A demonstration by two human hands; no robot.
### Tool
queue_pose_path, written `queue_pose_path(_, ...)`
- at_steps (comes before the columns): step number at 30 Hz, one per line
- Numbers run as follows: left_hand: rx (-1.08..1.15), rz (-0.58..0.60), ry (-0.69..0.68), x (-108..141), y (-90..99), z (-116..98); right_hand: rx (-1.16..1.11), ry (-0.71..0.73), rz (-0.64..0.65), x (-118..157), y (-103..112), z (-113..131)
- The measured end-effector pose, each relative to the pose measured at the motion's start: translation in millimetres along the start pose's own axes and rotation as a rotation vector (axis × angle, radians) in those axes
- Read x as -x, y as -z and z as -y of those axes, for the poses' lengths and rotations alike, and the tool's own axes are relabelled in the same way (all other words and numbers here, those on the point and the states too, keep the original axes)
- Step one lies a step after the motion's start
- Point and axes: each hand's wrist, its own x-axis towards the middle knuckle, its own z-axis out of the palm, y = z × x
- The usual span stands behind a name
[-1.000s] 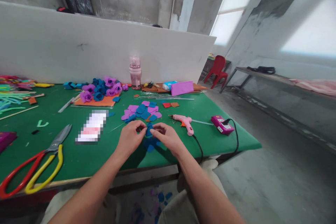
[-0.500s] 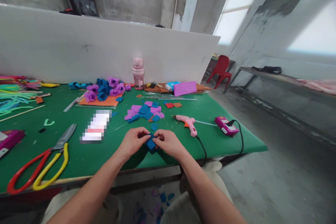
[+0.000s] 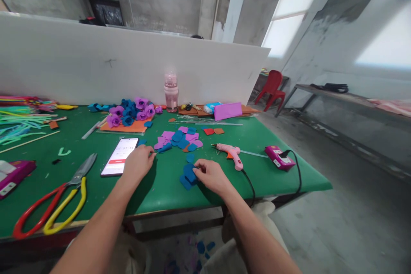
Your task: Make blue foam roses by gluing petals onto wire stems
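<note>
Blue petals (image 3: 189, 174) at eight o'clock from glue gun (image 3: 233, 153); clamped at one edge between right hand (image 3: 210, 175) thumb and finger. Left hand (image 3: 138, 163) fingers curled, contents impossible to tell. Possible fault: slippage or creasing, caused by one-edge grip.

We see our left hand (image 3: 138, 160) and right hand (image 3: 210, 174) bare, and both forearms (image 3: 247, 227) bare too, each slimming toward the wrist. Lower down we wear trousers (image 3: 237, 250) of a pale greyish beige, plain and softly creased, paler beside the right forearm, dim in shadow near the left.
</note>
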Motion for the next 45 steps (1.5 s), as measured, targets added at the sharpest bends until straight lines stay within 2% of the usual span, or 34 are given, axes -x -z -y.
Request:
queue_pose_path(4,-0.067,0.056,0.0,-4.4,-11.8,-0.6,0.017,0.04,-0.033,-3.3,0.6,1.0)
queue_pose_path(8,-0.051,0.029,0.013,-5.0,-13.1,-0.4,-0.004,0.036,-0.033,-3.3,-0.8,2.3)
queue_pose_path(11,0.072,-0.027,0.017,-2.8,-7.3,0.0,-0.049,0.013,-0.047,-4.6,-2.3,2.3)
queue_pose_path(14,0.426,-0.053,0.056,3.3,0.1,-6.6,-0.138,-0.021,-0.099,-9.3,-4.6,0.2)
queue_pose_path(17,0.967,0.083,0.144,12.1,6.1,-20.8,-0.298,-0.071,-0.162,-15.2,-8.0,-2.1)
queue_pose_path(19,1.234,0.16,0.172,17.6,8.8,-31.4,-0.439,-0.118,-0.196,-18.4,-10.0,-1.6)
queue_pose_path(24,1.525,0.267,0.22,26.6,10.2,-50.1,-0.71,-0.197,-0.305,-23.1,-11.7,7.5)
queue_pose_path(27,1.599,0.307,0.234,29.5,6.6,-57.6,-0.79,-0.23,-0.345,-24.6,-13.0,13.0)
queue_pose_path(36,1.648,0.293,0.264,34.0,-13.6,-78.4,-0.875,-0.215,-0.453,-23.0,-19.4,18.0)
queue_pose_path(45,1.665,0.268,0.256,35.5,-13.8,-81.9,-0.895,-0.197,-0.479,-24.0,-21.4,13.1)
